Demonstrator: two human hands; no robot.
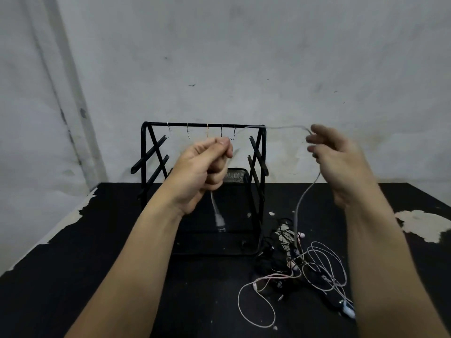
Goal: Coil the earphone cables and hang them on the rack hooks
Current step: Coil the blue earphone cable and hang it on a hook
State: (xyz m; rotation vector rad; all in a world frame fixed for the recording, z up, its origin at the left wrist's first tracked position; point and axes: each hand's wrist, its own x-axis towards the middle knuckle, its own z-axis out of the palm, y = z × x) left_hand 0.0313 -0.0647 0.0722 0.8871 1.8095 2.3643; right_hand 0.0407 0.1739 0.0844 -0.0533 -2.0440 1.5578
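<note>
A black wire rack (146, 152) stands at the back of the table, with several small metal hooks (221, 132) on its top bar. My left hand (202, 172) is raised in front of the rack and pinches a grey cable (278, 127) near its plug end, which dangles below the fist. The cable arcs right to my right hand (341, 162), where it runs over the curled fingers, then drops to the table. A tangle of pink, white and black earphone cables (305, 264) lies on the table at the right.
The black table (73, 276) has peeling patches at its left edge and at the far right (419, 223). A black mesh container (236, 174) sits inside the rack behind my left hand. A grey wall rises directly behind the rack.
</note>
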